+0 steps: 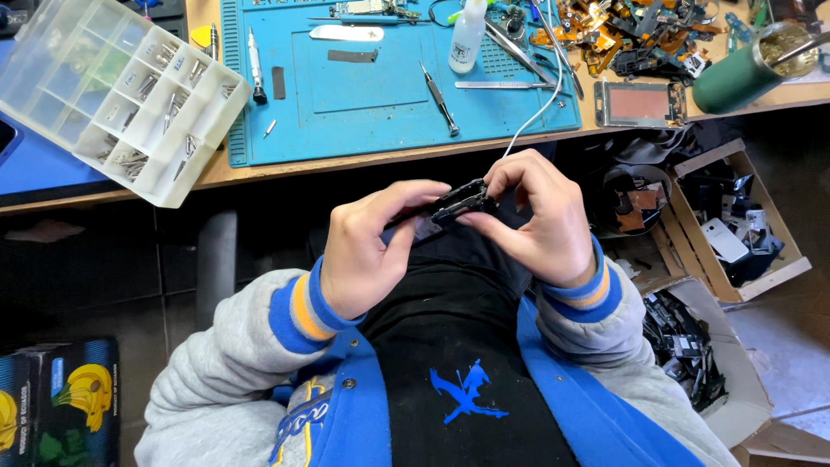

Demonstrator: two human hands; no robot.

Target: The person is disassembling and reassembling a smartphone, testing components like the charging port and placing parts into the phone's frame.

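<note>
- The black phone frame (pixel 454 207) is a flat, narrow piece of dark plastic and metal, held tilted over the person's lap, just below the edge of the wooden bench (pixel 389 160). Its upper face shows small cut-outs and ridges; finer detail is too small to tell.
- The left hand (pixel 367 251) grips the frame's lower left end, thumb on top and fingers curled shut beneath it.
- The right hand (pixel 540 220) pinches the upper right end, fingertips bent tightly over the frame's edge, thumb pressed against its side.
- A thin white cable (pixel 540 108) runs down from the bench and passes behind the right hand.
- On the bench lies a blue rubbery work mat (pixel 372 95) with shallow moulded recesses, carrying a slim metal screwdriver (pixel 439 97), tweezers (pixel 493 85) and a small white squeeze bottle (pixel 468 36).
- To the left sits a clear plastic compartment box (pixel 112 91), tilted, its cells holding small silvery screws.
- At the right are a heap of orange flex cables (pixel 631 35), a green cylindrical cup (pixel 748 69) and a wooden crate (pixel 735 225) of phone parts on the floor.
</note>
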